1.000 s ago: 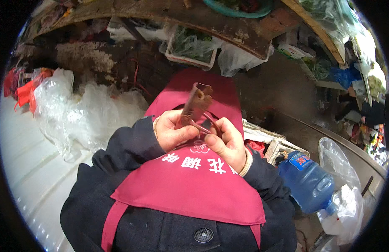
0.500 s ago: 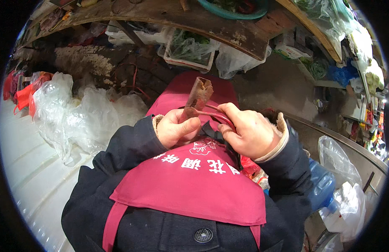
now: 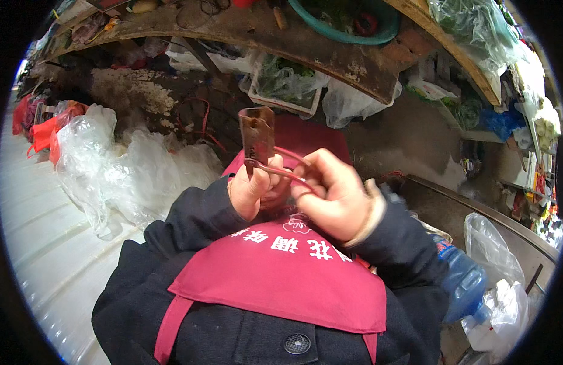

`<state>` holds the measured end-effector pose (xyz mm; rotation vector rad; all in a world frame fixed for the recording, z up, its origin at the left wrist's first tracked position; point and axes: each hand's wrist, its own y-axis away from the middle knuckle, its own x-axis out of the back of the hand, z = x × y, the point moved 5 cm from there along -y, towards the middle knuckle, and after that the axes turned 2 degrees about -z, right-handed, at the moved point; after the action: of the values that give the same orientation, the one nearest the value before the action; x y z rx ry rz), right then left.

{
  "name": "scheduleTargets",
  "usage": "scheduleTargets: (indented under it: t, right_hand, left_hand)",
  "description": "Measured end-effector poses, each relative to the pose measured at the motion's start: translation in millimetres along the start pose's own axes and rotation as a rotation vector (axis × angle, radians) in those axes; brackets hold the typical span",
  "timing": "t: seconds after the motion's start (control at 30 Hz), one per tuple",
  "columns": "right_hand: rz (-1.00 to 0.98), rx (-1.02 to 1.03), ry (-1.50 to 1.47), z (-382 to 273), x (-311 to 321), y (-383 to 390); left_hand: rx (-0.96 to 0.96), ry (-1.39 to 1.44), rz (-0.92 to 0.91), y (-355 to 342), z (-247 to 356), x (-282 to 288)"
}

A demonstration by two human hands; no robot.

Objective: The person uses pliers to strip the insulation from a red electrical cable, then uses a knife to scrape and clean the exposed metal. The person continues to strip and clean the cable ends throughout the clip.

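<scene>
In front of my chest I hold a tool with a flat, rust-brown metal head (image 3: 257, 135) and a thin red looped handle (image 3: 282, 173); its exact kind I cannot make out. My left hand (image 3: 250, 193) is closed at the base of the head, thumb up against it, with the curled fingers partly hidden. My right hand (image 3: 337, 198) pinches the far end of the red loop between thumb and fingers. The head points up and away from me, above my dark red apron (image 3: 281, 261).
Clear plastic bags (image 3: 129, 164) lie on a white ribbed surface (image 3: 44, 237) at left. Ahead, a worn wooden table (image 3: 232, 30) bears a teal basin (image 3: 348, 33); a white crate (image 3: 281, 103) of bagged greens stands below. At right is a blue plastic bottle (image 3: 461, 274).
Both hands have shifted left with the tool. Its metal head has turned more upright, its flat face now toward me. My right hand has moved along to the loop's end.
</scene>
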<state>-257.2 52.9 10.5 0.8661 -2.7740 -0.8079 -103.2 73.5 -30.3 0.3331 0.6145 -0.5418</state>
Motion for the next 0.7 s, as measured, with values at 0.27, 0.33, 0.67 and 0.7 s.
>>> scheduleTargets:
  t: [0.27, 0.33, 0.67, 0.7]
  right_hand:
    - [0.084, 0.278, -0.230, 36.0, -26.3, -11.3]
    - [0.083, 0.283, -0.364, 39.1, -21.4, -11.0]
    - [0.057, 0.238, -0.112, 16.2, 14.6, -4.4]
    - [0.072, 0.212, -0.078, 18.5, 16.8, -5.0]
  left_hand:
    - [-0.012, 0.253, 0.234, 0.4, -7.4, 3.8]
    - [0.040, 0.370, 0.267, -2.2, -11.4, 8.0]
    - [0.173, 0.245, 0.126, -0.2, -9.4, 0.2]
    - [0.192, 0.251, 0.112, -0.8, -10.1, -0.7]
